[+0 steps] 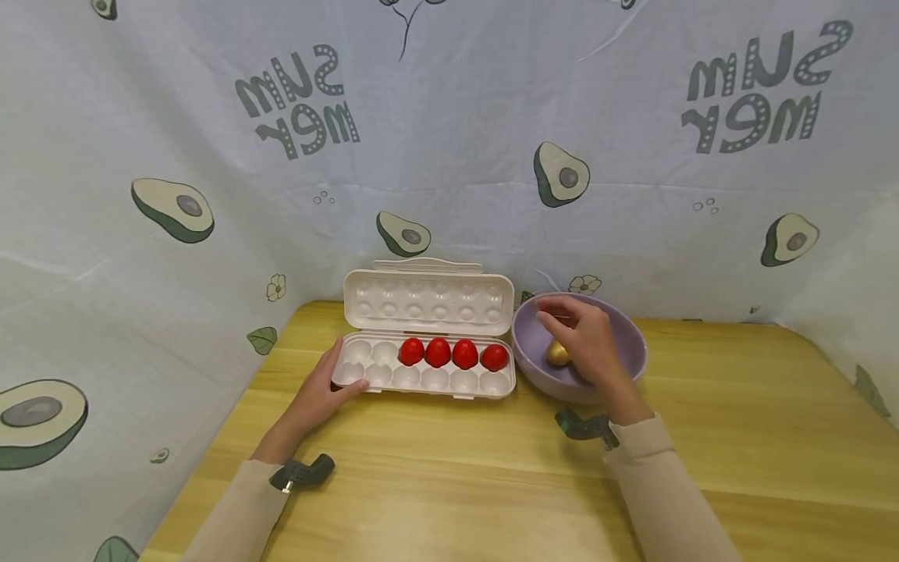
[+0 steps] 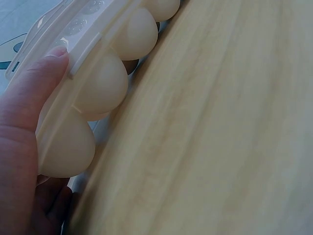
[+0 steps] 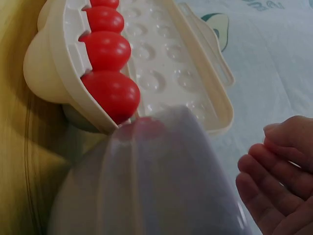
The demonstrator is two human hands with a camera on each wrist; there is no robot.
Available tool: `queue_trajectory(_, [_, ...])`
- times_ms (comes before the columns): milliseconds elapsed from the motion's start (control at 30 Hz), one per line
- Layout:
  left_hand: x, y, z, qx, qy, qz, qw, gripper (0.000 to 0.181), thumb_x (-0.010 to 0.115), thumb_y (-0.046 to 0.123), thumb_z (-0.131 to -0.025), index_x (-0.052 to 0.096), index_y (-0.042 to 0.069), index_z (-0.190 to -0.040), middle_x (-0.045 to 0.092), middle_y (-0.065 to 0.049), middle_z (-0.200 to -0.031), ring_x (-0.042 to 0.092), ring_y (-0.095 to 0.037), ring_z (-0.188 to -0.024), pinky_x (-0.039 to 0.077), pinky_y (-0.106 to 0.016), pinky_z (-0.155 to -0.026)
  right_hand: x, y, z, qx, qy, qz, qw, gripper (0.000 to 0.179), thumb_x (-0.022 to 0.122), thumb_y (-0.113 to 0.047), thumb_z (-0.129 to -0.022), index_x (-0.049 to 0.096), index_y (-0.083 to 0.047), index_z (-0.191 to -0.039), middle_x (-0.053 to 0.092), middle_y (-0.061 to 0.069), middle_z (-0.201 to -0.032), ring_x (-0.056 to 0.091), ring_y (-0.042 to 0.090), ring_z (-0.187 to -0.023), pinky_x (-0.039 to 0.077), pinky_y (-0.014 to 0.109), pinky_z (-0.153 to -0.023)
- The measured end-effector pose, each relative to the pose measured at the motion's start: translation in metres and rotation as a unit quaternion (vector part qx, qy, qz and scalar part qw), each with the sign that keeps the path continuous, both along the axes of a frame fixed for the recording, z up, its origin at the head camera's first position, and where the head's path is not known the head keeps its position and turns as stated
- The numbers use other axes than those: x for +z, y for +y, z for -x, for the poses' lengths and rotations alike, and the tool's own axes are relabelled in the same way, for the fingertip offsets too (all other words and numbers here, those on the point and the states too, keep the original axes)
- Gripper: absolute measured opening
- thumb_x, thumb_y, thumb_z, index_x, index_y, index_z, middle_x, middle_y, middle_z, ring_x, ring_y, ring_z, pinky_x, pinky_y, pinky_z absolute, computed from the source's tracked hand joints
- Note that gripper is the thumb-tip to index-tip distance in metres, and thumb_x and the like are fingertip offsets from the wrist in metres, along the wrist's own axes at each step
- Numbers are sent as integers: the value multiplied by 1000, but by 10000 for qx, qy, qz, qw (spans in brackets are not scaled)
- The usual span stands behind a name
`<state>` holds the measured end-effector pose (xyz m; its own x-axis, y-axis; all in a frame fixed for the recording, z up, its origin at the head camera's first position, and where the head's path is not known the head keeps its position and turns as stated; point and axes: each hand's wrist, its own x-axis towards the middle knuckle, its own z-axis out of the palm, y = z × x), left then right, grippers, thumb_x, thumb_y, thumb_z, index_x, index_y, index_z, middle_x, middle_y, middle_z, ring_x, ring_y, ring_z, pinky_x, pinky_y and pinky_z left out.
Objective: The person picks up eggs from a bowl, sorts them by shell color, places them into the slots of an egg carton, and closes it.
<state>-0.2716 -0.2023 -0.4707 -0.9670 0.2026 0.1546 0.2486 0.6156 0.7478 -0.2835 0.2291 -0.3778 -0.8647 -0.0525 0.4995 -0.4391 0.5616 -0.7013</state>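
A cream plastic egg carton (image 1: 421, 382) lies with its lid (image 1: 430, 300) raised at the back. Several red eggs (image 1: 465, 354) sit side by side in its rear row, toward the right end. My left hand (image 1: 316, 398) grips the carton's left end; in the left wrist view its thumb (image 2: 36, 81) lies on the front rim. Over the purple bowl (image 1: 632, 343), right of the carton, is my right hand (image 1: 586, 336), its fingers loosely bent with nothing visible between them. A gold egg (image 1: 558, 354) rests in the bowl beneath that hand, partly covered by it.
The wooden table (image 1: 435, 476) extends in front of the carton and right of the bowl. Close behind them hangs a pale cloth (image 1: 463, 117) printed with avocados. The bowl stands right beside the carton's right end.
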Motion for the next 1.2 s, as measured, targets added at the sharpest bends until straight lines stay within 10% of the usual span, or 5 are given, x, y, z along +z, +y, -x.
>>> queue_trajectory(233, [0, -1, -1, 13, -24, 45, 10000, 101, 68, 49, -86, 8, 8, -156, 12, -18, -159, 15, -41, -144, 17, -59, -113, -2, 17, 2, 49, -133, -169, 9998, 22, 70, -15, -90, 71, -2, -107, 71, 13, -103, 65, 7, -88, 48, 7, -76])
queue_trajectory(600, [1, -1, -1, 2, -34, 112, 9999, 101, 68, 49, -86, 8, 8, -156, 12, -19, -159, 15, -41, -144, 17, -59, -113, -7, 36, 3, 217, -857, -654, 9939, 24, 68, -18, -91, 71, -2, -109, 70, 14, -107, 67, 29, -95, 46, 9, -75])
queue_trajectory(867, [1, 0, -1, 29, -41, 71, 10000, 101, 68, 50, -86, 8, 9, -156, 12, -18, -159, 15, -40, -144, 17, -60, -112, -11, 40, 4, 224, -1029, -940, 9900, 26, 68, -15, -91, 69, 0, -113, 70, 15, -109, 66, 32, -99, 53, 44, -87])
queue_trajectory(1200, [0, 1, -1, 5, -46, 40, 10000, 100, 68, 49, -86, 9, 8, -156, 13, -18, -159, 15, -40, -144, 17, -59, -113, -13, 44, 3, 178, -1238, -1140, 9856, 30, 68, -18, -91, 68, 1, -114, 69, 16, -110, 65, 34, -102, 50, 49, -90])
